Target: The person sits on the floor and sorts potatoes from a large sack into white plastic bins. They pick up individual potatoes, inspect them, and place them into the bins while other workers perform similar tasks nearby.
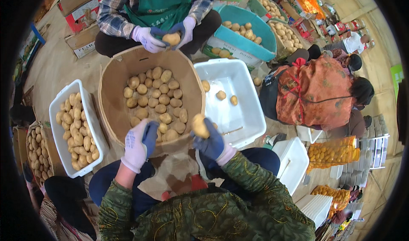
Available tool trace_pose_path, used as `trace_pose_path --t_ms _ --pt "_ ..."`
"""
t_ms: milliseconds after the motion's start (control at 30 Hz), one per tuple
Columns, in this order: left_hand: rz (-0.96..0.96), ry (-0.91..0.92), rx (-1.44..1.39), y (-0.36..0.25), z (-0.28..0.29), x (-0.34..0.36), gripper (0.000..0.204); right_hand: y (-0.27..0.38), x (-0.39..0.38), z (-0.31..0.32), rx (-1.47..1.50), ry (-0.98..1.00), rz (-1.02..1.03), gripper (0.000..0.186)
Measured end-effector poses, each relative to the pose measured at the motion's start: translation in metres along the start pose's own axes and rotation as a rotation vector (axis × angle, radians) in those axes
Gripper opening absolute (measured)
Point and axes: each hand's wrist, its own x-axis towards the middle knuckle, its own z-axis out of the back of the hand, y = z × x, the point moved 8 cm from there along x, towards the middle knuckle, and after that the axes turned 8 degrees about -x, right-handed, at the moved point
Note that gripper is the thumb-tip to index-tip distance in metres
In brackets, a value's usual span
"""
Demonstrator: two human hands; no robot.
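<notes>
My left hand (139,144), in a lilac-and-blue glove, is curled over the near rim of a large brown cardboard tub (111,94); whatever its fingers may hold is hidden. My right hand (213,141), gloved alike, grips a pale potato (199,126) where the tub meets a white plastic bin (249,104). Many loose potatoes (160,109) lie on the tub's bottom, and several sit in the bin beside a thin stick (233,129). Across the tub, a co-worker's gloved hands (148,40) hold another potato (171,39).
A white bin (57,126) heaped with potatoes stands left, near a potato carton (49,155). Teal cartons (264,36) of potatoes are behind. At right are a person in orange floral clothing (315,92), white bins (297,164) and mesh sacks (328,153). Cardboard boxes (76,45) lie back left.
</notes>
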Motion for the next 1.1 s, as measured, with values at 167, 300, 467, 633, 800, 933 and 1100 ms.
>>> trace_pose_path --t_ms 167,300,467,633,800,933,1100 --pt "-0.201 0.074 0.144 -0.008 -0.007 -0.01 0.013 0.245 0.098 -0.025 -0.378 0.187 0.491 0.044" --pt "-0.337 -0.007 0.148 0.006 0.011 -0.007 0.016 0.328 0.138 -0.024 -0.218 0.325 0.33 0.056" --pt "0.152 -0.198 -0.386 0.01 0.082 -0.004 0.021 0.136 0.123 -0.111 -0.611 0.536 0.155 0.055" --pt "0.291 -0.348 -0.442 0.024 0.109 -0.01 0.028 -0.036 0.197 -0.105 -0.984 0.391 -0.232 0.037" --pt "0.332 -0.339 -0.39 0.024 0.112 -0.005 0.03 -0.144 0.308 -0.024 -2.106 0.439 0.066 0.046" --pt "0.384 -0.395 -0.422 0.031 0.116 -0.013 0.022 -0.211 0.306 -0.007 -2.439 0.613 -0.201 0.057" --pt "0.495 -0.27 -0.432 0.04 0.105 -0.013 0.029 -0.239 0.316 0.01 -2.383 0.484 -0.247 0.046"
